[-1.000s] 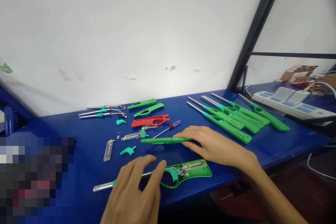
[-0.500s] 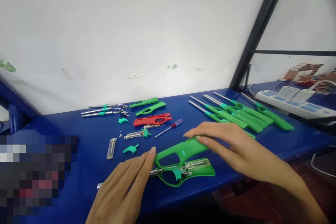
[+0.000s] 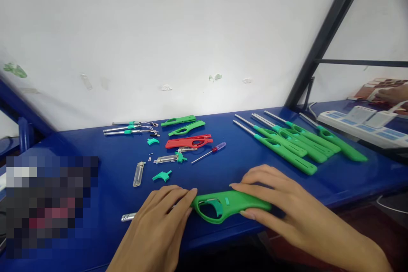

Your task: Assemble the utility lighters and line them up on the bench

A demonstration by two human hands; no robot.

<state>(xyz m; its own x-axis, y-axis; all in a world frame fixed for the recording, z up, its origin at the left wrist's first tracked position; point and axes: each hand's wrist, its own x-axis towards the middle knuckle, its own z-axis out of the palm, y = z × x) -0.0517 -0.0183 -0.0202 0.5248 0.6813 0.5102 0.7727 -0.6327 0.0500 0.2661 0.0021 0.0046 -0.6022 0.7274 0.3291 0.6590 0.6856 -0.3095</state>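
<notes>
A green long-necked gas lighter (image 3: 234, 205) lies near the front edge of the blue table, its two shell halves together. A teal trigger (image 3: 217, 207) shows in its opening. My left hand (image 3: 156, 225) is closed around the neck end, and the metal tube tip (image 3: 128, 217) sticks out beyond it. My right hand (image 3: 274, 202) grips the handle's wide end, fingers along the upper edge and thumb at the lower side. Behind lie loose teal triggers (image 3: 162, 176), a clear fuel tank (image 3: 138, 174) and another tank (image 3: 167, 159) with a teal part.
Several green lighters (image 3: 290, 153) lie at the right. Red shells (image 3: 188, 141), green shells (image 3: 187, 127), a screwdriver (image 3: 208, 153) and metal tubes with wires (image 3: 130, 127) lie farther back. A power strip (image 3: 363, 125) and a black post (image 3: 328, 34) stand right.
The upper green shell half has come down onto the lower half, covering the tank and wires inside. My right hand has lowered with it. The view has shifted slightly.
</notes>
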